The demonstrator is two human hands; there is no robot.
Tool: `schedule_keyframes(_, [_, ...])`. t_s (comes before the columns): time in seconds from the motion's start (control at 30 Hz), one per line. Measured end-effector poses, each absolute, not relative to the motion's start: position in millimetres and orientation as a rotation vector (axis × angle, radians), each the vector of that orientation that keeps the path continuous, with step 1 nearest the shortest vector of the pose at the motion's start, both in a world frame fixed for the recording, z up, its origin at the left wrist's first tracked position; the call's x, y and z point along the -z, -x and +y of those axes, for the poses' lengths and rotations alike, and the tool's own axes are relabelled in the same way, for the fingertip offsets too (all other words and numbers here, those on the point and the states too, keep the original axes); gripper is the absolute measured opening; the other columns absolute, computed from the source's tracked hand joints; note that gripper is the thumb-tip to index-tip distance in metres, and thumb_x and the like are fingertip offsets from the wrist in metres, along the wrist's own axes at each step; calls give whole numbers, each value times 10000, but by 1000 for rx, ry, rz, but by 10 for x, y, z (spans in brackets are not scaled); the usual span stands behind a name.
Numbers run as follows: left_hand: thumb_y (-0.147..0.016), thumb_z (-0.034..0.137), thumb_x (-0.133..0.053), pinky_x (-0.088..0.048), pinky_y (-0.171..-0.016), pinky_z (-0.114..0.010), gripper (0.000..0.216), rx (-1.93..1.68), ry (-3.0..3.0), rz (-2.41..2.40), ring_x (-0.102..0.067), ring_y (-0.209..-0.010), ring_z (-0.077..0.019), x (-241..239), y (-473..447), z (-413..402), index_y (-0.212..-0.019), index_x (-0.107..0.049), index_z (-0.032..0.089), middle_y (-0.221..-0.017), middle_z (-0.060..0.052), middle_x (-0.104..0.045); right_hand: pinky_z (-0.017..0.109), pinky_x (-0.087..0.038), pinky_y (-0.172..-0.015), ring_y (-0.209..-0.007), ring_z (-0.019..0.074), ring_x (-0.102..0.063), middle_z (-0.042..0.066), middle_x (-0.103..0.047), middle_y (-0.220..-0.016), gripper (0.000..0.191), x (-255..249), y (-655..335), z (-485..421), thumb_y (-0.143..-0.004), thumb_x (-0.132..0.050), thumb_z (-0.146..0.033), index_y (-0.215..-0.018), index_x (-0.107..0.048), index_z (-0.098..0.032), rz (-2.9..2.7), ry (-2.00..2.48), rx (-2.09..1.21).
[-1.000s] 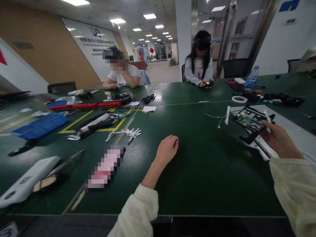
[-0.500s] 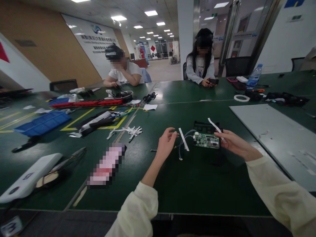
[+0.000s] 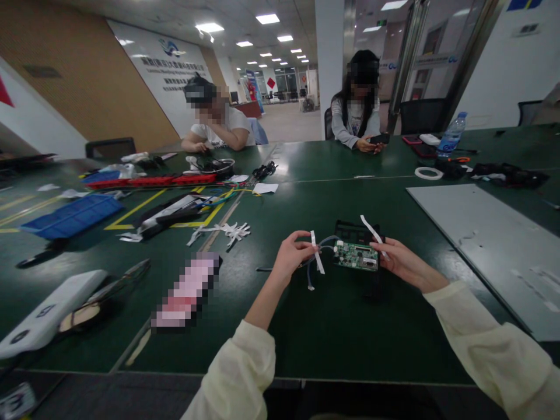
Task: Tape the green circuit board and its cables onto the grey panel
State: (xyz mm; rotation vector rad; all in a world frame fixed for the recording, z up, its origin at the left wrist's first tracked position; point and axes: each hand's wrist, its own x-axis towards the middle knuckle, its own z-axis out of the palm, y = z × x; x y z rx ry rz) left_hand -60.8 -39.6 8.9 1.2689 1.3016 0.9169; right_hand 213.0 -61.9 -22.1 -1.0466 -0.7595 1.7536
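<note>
My right hand [image 3: 406,262] is closed on the right edge of a green circuit board [image 3: 356,255], which sits at a black plastic housing [image 3: 350,230]. A second white strip [image 3: 371,233] sticks up at that hand's fingertips. Grey cables [image 3: 326,240] run from the board's left side toward my left hand [image 3: 295,254]. There, thumb and fingers pinch a narrow white strip [image 3: 319,259] that crosses the cables. One cable end [image 3: 310,286] dangles below. Whether the left fingertips also touch the cables cannot be made out.
A pile of white strips [image 3: 236,233] and a pink phone-like object [image 3: 188,291] lie left of my hands. Farther left are a white device [image 3: 48,315] and a blue bin [image 3: 72,216]. A grey panel [image 3: 481,245] lies at right. Two people sit across the table.
My left hand has closed its fingers on the white strip by the cables. The board, housing and right hand have shifted slightly left.
</note>
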Motion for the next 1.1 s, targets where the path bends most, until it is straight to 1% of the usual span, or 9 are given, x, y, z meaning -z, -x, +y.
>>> schedule_keyframes(0.23, [-751, 211, -673, -544, -754, -341, 370, -943, -1540, 1297, -684, -781, -173, 16, 648, -355, -1087, -519, 192, -844, -24, -701, 200, -549, -640, -736, 95, -650, -2, -670, -845, 198, 245, -2128, -614, -742, -726, -218, -901, -615, -177, -839, 1101, -1724])
schedule_keyframes(0.33, [-753, 203, -663, -511, -871, -394, 450, -962, -1827, 1475, -643, -974, -209, 43, 645, -355, -1171, -496, 214, -1019, -54, -662, 210, -553, -676, -800, 107, -653, 11, -672, -909, 199, 247, -2116, -620, -758, -716, -233, -924, -620, -180, -869, 1132, -1713])
schedule_keyframes(0.43, [-791, 238, -631, -400, -1028, -435, 546, -1011, -2097, 1641, -482, -1230, -241, -15, 607, -399, -1293, -418, 223, -1302, -97, -502, 218, -553, -689, -839, 117, -652, 23, -671, -959, 181, 244, -2097, -626, -769, -705, -244, -919, -625, -182, -903, 1145, -1706])
schedule_keyframes(0.5, [-838, 280, -582, -311, -1101, -434, 561, -976, -2268, 1580, -368, -1325, -235, -88, 550, -456, -1351, -360, 229, -1401, -97, -402, 224, -551, -691, -843, 122, -650, 26, -672, -968, 173, 241, -2082, -624, -772, -699, -246, -917, -629, -182, -927, 1151, -1704])
schedule_keyframes(0.63, [-807, 430, -625, -214, -1149, -441, 759, -635, -2535, 1211, -201, -1409, -252, -216, 365, -583, -1438, -238, 260, -1514, -89, -245, 236, -548, -698, -845, 131, -649, 33, -676, -984, 220, 231, -2054, -618, -762, -704, -250, -960, -634, -184, -979, 1140, -1706])
schedule_keyframes(0.77, [-673, 611, -685, -135, -1124, -569, 1035, -314, -2624, 1064, -59, -1426, -354, -237, 178, -585, -1477, -133, 264, -1555, -120, -127, 249, -547, -738, -905, 150, -643, 54, -665, -1050, 262, 202, -2043, -628, -767, -697, -253, -1008, -625, -179, -1007, 1117, -1726])
schedule_keyframes(0.9, [-620, 660, -689, -89, -1079, -652, 1094, -150, -2644, 1081, -49, -1407, -425, -181, 79, -450, -1480, -129, 279, -1555, -132, -127, 248, -553, -736, -950, 159, -636, 51, -655, -1091, 347, 200, -2045, -630, -776, -689, -282, -1100, -592, -208, -1004, 1115, -1706])
schedule_keyframes(1.0, [-629, 652, -686, -110, -1078, -645, 1061, -151, -2630, 1088, -117, -1400, -424, -110, 56, -369, -1475, -159, 289, -1541, -131, -186, 262, -564, -711, -951, 168, -637, 46, -663, -1070, 439, 251, -2076, -605, -767, -693, -313, -1173, -547, -232, -944, 1166, -1629])
schedule_keyframes(1.1, [-649, 658, -666, -138, -1092, -611, 1014, -191, -2606, 1108, -180, -1390, -409, -45, 57, -345, -1466, -206, 273, -1523, -132, -238, 272, -570, -665, -857, 176, -659, 44, -691, -956, 525, 312, -2162, -555, -751, -700, -329, -1234, -521, -229, -1000, 1243, -1478])
